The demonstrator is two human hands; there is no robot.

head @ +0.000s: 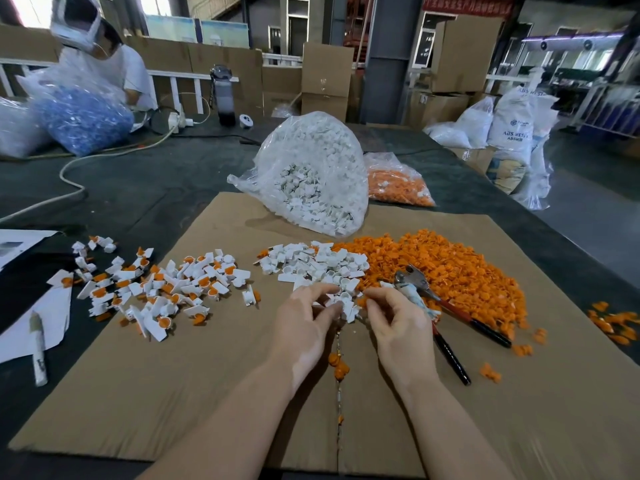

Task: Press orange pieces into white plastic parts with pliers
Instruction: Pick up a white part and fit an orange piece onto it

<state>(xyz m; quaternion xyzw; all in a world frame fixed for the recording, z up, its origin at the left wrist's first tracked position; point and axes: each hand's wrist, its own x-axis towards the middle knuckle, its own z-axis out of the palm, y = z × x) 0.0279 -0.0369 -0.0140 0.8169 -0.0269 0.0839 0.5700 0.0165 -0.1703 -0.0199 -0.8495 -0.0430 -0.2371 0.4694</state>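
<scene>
My left hand [308, 315] and my right hand [394, 318] meet at the near edge of a heap of white plastic parts [311, 263]. The left fingers curl round a white part [341, 303]. The right fingertips pinch something small beside it; I cannot tell what. A big pile of orange pieces [446, 268] lies just right of the white heap. The pliers [436, 306] lie on the cardboard under and right of my right hand, handles apart, nobody holding them. Assembled white-and-orange parts [162, 285] are spread to the left.
A cardboard sheet [194, 393] covers the dark table. Behind the heaps stand a clear bag of white parts [311, 174] and a bag of orange pieces [398, 183]. A marker [38, 348] and papers lie at left. Another person sits at the far left with a bag of blue parts [79, 123].
</scene>
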